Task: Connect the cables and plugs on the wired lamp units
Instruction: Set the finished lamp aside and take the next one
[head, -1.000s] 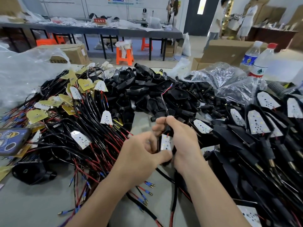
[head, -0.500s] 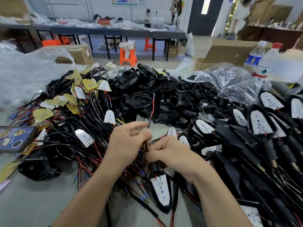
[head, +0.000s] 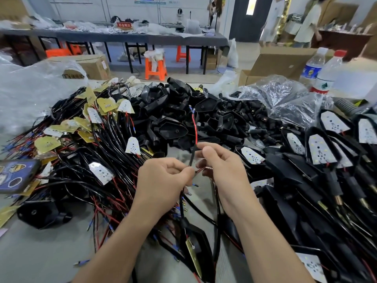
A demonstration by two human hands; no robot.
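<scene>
Head view: pinching lamp cable (head: 191, 158) between fingertips of left hand (head: 163, 176) and right hand (head: 222, 166), just in front of housing pile (head: 173, 111). Judged light, limp, thin-leaded; best gripped on black sheath, clear of crimped tips.

**A:** Black cable (head: 191, 155) upright, pinched between the left hand (head: 163, 176) and right hand (head: 222, 166), and a red wire (head: 195, 127) climbs from it to blue-tipped ends.

**B:** Follow it down: its lamp unit (head: 192, 254) sits low between the forearms, black shell, yellow board turned edge-on.

**A:** Over on the left, a tangle of wired boards (head: 102, 172), white and yellow faces showing.

**B:** Loose black shells (head: 173, 129) are heaped mid-counter. On the right, finished units (head: 320, 152) lie side by side, white boards seated inside.
</scene>
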